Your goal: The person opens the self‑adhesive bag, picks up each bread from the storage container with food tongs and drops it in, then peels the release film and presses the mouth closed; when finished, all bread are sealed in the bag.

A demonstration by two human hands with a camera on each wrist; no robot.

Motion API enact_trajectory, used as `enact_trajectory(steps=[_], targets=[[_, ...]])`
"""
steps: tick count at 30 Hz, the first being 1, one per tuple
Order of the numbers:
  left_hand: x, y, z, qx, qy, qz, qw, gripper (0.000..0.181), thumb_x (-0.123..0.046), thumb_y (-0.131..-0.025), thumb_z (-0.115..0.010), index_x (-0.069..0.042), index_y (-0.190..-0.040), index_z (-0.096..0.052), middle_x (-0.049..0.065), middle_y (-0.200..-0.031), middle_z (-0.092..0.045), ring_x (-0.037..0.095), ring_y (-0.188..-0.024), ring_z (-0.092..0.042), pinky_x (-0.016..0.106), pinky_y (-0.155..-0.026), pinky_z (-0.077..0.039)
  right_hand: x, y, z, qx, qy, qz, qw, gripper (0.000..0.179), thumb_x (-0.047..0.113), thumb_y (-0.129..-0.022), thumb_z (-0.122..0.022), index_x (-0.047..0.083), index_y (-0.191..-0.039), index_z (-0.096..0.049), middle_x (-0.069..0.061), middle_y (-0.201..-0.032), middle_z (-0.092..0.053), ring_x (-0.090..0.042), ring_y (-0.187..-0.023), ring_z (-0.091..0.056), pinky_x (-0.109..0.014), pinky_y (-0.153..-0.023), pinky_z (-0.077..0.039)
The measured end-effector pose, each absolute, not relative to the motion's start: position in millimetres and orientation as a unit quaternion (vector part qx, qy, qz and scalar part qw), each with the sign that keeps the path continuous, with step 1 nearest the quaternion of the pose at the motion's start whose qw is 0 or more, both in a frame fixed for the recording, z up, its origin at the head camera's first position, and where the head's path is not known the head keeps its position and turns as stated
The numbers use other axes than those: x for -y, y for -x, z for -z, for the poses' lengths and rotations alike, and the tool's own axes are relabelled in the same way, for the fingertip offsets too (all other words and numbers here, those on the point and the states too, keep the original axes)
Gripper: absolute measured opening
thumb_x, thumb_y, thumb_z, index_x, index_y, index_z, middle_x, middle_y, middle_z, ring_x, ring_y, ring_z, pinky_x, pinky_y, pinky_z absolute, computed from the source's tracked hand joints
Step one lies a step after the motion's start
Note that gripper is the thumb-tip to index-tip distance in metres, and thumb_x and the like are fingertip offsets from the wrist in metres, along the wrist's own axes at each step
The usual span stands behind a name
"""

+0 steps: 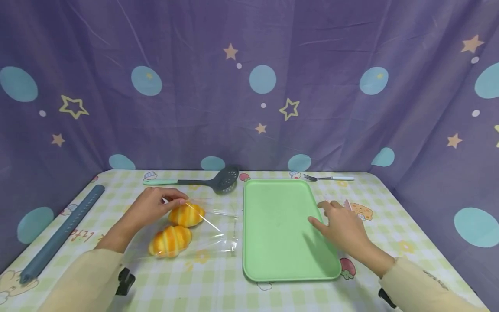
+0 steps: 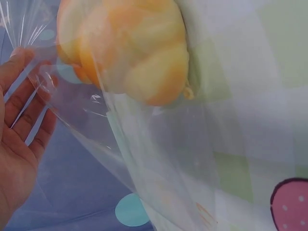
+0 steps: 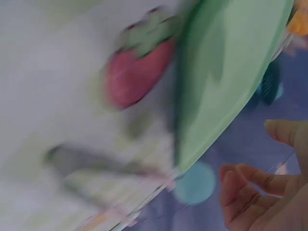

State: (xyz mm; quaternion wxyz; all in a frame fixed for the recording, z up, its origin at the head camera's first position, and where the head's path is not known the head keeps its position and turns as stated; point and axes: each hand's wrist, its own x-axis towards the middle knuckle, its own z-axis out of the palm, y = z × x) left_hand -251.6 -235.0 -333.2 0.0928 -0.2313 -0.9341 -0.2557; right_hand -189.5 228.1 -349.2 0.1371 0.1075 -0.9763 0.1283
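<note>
My left hand [image 1: 156, 206] pinches the edge of a clear plastic bag [image 2: 91, 120] between thumb and fingers. Two yellow-orange croissants [image 1: 170, 241] lie within the clear film, one behind the other; the farther croissant [image 2: 134, 48] is close to the left fingertips. Over the right edge of a light green tray [image 1: 278, 229] hovers my right hand [image 1: 345, 225], its fingers loosely bent and nothing visible between them. A small pale pink pointed thing [image 1: 348, 205] shows just behind that hand, mostly hidden; I cannot tell what it is.
A black skimmer [image 1: 226, 180] with a mint handle lies behind the bag. At the back right is a fork [image 1: 331, 178] with a white handle. Along the left edge runs a long blue-grey bar [image 1: 62, 234]. A purple curtain [image 1: 187, 95] closes off the back.
</note>
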Motion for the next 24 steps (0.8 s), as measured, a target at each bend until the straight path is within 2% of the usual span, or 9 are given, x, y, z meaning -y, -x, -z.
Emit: enact_trajectory(steps=[4,6,11,15,24], targets=[[236,252,334,0.933,0.232,0.259,0.09,0.015,-0.023,-0.096,-0.073,-0.014,-0.104,-0.081,-0.002,-0.093,-0.076,0.018,-0.084,-0.069,0.045,-0.079,-0.059,-198,190,346,0.968,-0.137,-0.154,0.144,0.039,0.035,-0.091,-0.077,0.005,-0.117,-0.072,-0.006,-0.085,-0.07,-0.01,-0.055,-0.054,-0.042,-0.065,-0.055],[236,252,334,0.933,0.232,0.259,0.088,0.015,-0.023,-0.096,-0.073,-0.014,-0.104,-0.081,-0.002,-0.094,-0.076,0.019,-0.084,-0.069,0.045,-0.079,-0.059,-183,190,345,0.965,-0.143,-0.172,0.136,0.038,0.036,-0.092,-0.077,0.008,-0.117,-0.073,-0.001,-0.082,-0.068,-0.008,-0.052,-0.048,-0.029,-0.046,-0.042],[238,252,334,0.935,0.232,0.256,0.086,0.016,-0.024,-0.097,-0.072,-0.014,-0.105,-0.081,-0.002,-0.095,-0.076,0.019,-0.085,-0.069,0.045,-0.079,-0.058,-150,192,343,0.952,-0.167,-0.242,0.084,0.037,0.04,-0.094,-0.074,0.014,-0.119,-0.073,0.009,-0.073,-0.064,-0.005,-0.05,-0.047,-0.026,-0.048,-0.041],[238,252,333,0.934,0.234,0.256,0.087,0.016,-0.024,-0.097,-0.072,-0.014,-0.105,-0.081,-0.002,-0.095,-0.076,0.019,-0.085,-0.069,0.045,-0.079,-0.058,-129,194,341,0.929,-0.182,-0.322,0.018,0.039,0.042,-0.095,-0.072,0.014,-0.122,-0.073,0.007,-0.076,-0.067,-0.008,-0.051,-0.053,-0.027,-0.052,-0.045],[238,253,333,0.932,0.239,0.258,0.09,0.014,-0.023,-0.096,-0.072,-0.014,-0.104,-0.081,-0.003,-0.094,-0.076,0.018,-0.085,-0.07,0.044,-0.079,-0.058,-89,203,349,0.895,-0.201,-0.391,-0.074,0.047,0.041,-0.094,-0.072,0.005,-0.125,-0.072,0.003,-0.074,-0.067,-0.012,-0.057,-0.059,-0.028,-0.053,-0.047]])
